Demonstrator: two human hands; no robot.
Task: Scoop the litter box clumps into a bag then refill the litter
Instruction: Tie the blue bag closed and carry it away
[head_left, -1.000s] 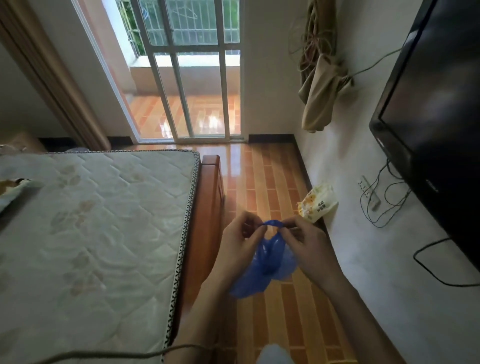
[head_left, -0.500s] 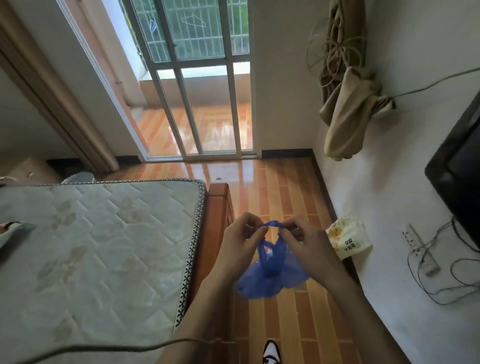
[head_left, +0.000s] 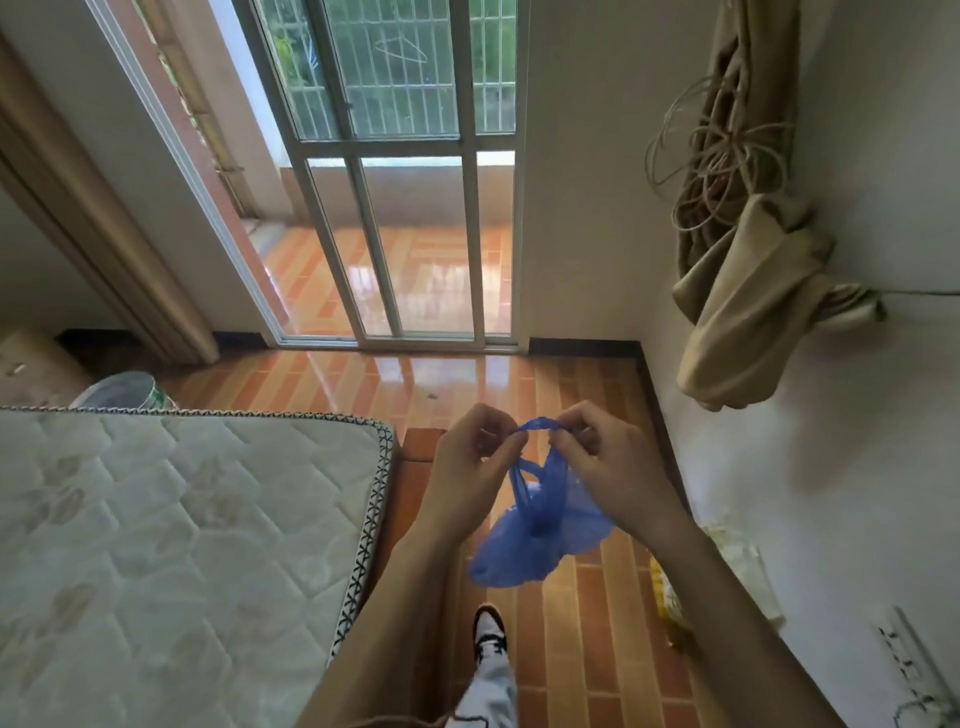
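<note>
A small blue plastic bag (head_left: 540, 540) hangs in front of me over the wooden floor. My left hand (head_left: 475, 465) and my right hand (head_left: 605, 462) both pinch its handle loop, stretched between the fingertips at the top. The crumpled body of the bag droops below the hands. A yellow and white pouch (head_left: 727, 571) lies on the floor against the right wall, partly behind my right forearm. No litter box or scoop is in view.
A bare mattress (head_left: 171, 525) on a wooden bed frame (head_left: 415, 467) fills the left. A narrow strip of floor runs to the sliding glass door (head_left: 405, 249). A bucket (head_left: 122, 389) stands behind the bed. Cloth and coiled cables (head_left: 743, 249) hang on the right wall. My shoe (head_left: 489, 631) shows below.
I have walked forward along the bed toward the glass door; the TV has left the view and the pouch now lies beside me. Both hands keep hold of the bag's handle.
</note>
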